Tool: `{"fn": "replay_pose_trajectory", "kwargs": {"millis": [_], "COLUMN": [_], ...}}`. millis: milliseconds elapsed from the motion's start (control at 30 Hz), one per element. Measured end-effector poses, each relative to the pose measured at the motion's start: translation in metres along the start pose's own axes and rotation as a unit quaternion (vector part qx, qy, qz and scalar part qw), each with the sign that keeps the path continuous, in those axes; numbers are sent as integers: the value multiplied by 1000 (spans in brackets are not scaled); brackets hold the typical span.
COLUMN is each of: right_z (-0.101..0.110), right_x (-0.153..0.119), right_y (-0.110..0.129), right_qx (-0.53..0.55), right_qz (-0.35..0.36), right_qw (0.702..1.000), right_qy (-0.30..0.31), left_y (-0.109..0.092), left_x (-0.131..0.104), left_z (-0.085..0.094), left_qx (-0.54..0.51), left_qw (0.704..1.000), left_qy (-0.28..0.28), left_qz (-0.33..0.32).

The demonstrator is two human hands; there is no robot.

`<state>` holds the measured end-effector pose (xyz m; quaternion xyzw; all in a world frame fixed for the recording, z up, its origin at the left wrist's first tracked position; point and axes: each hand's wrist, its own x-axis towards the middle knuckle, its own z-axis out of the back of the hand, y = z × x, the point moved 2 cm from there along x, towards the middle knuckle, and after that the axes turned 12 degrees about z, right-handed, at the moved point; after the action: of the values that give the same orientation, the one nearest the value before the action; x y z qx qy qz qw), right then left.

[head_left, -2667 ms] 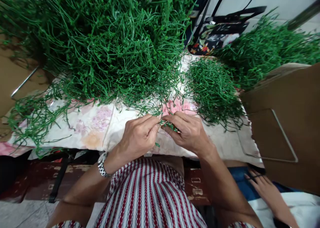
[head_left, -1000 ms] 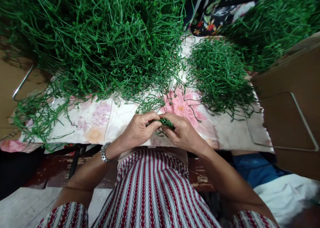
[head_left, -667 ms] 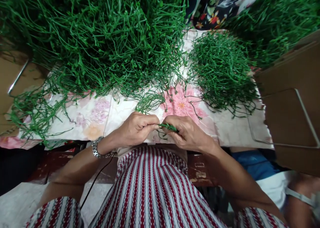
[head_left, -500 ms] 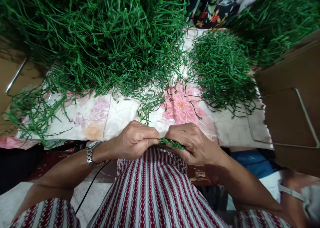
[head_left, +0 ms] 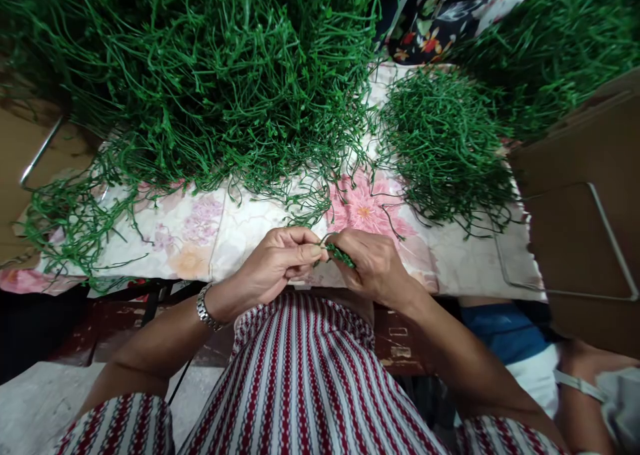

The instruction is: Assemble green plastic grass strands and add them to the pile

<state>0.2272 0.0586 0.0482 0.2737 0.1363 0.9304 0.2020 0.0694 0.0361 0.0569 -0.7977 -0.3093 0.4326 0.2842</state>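
Head view: left hand (head_left: pixel 277 262) and right hand (head_left: pixel 373 268), each grip pinched on one small green sprig (head_left: pixel 340 255); a hard tug could snap it or let it slip.

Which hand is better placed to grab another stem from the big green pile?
Probably the left hand: only its fingertips pinch the green sprig, and the big pile lies ahead on its side. The right hand wraps the sprig.
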Motion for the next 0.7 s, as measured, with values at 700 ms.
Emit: {"fn": "replay_pose_trajectory", "kwargs": {"millis": [700], "right_z": [11], "right_x": [6], "right_y": [4], "right_qx": [33], "right_qz": [84], "right_qw": [995], "right_qy": [36], "left_y": [-18], "left_x": [-2], "left_z": [-3], "left_qx": [471], "left_qw": [880], "left_qy": [6], "left_qz": [-70]}}
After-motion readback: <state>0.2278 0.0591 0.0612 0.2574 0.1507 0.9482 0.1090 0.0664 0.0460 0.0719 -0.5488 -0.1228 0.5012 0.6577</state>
